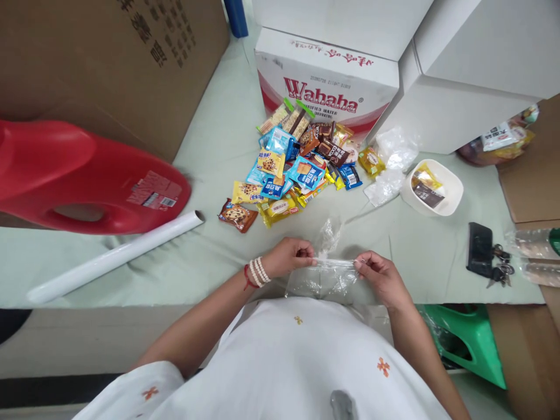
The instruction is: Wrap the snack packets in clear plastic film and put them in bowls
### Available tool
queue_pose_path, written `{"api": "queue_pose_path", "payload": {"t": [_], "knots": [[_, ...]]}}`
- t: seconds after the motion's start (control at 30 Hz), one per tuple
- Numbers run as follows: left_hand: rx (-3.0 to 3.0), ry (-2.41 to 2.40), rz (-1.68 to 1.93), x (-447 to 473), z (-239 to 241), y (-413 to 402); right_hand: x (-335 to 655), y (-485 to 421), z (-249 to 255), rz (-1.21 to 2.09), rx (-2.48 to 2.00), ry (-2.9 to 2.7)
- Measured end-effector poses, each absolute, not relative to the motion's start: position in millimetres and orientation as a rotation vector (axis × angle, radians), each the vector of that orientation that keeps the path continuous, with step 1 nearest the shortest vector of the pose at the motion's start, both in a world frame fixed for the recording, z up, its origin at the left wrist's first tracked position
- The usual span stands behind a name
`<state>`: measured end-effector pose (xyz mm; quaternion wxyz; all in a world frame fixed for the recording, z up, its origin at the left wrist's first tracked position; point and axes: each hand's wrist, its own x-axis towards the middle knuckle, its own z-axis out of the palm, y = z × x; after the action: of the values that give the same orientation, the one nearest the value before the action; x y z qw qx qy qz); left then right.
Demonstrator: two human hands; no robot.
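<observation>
Storeroom: stacked cartons (328, 87) ring a snack-strewn table (210, 169).

Clear plastic zip bag (321, 279), thin and crinkled, see-through, appears empty. It is stretched out flat and roughly level, top strip pulled taut sideways, body sagging and wrinkled below the strip. It sits well below the snack pile (297, 169), nearer the person than the pile, just above the desk (210, 256) edge, left end pinched at one corner, right end pinched at the other.
</observation>
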<state>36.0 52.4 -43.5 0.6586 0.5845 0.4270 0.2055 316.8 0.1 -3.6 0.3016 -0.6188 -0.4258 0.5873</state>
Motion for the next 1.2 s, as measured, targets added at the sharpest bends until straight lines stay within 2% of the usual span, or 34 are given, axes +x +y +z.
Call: {"api": "queue_pose_path", "payload": {"t": [0.13,0.33,0.47,0.63,0.77,0.9,1.0,1.1,1.2], "knots": [[1.19,0.955,0.597,39,-37,55,322,-12,11,1.416,-1.637,-1.18],[0.821,0.972,0.927,40,-32,57,333,-32,20,0.955,-1.641,-1.248],[0.638,1.009,1.001,41,-35,52,352,-26,19,1.116,-1.755,-1.512],[0.877,1.134,0.971,55,-35,41,326,7,20,0.829,-1.691,-1.937],[1.04,1.207,0.93,63,-28,33,271,34,4,1.046,-1.538,-1.97],[1.162,1.239,0.887,54,-25,35,251,48,-8,1.345,-1.523,-1.489],[0.871,1.337,1.065,42,-34,42,264,52,-10,1.522,-1.554,-1.184],[0.638,1.416,1.081,31,-45,46,283,48,-14,1.579,-1.627,-1.076],[0.982,1.574,1.04,27,-44,41,298,43,-20,1.531,-1.688,-1.255]]}}
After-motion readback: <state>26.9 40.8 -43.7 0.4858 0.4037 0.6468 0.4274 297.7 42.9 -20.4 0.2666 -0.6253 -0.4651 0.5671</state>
